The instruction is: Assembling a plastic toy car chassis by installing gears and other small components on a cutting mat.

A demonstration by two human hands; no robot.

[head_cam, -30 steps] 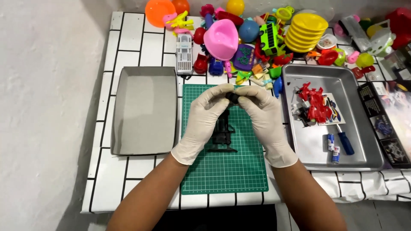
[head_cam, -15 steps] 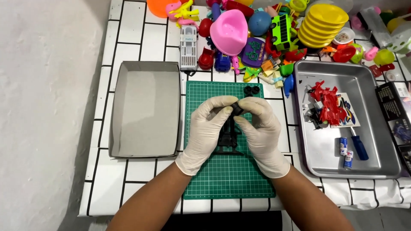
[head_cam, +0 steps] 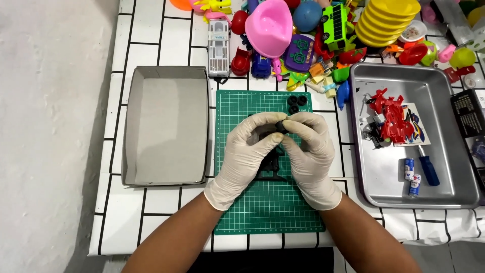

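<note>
Hands together, fingers pinching small black wheel.

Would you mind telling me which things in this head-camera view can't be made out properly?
- Small black part: pinched between the left hand and right hand; gloved fingertips hide its shape.
- Black toy frame on the green cutting mat: both hands cover most of it.
- Orange bowl: cut off by the top edge.
- Black box: cut off by the right edge.
- Small batteries in the metal tray: too small for detail.
</note>
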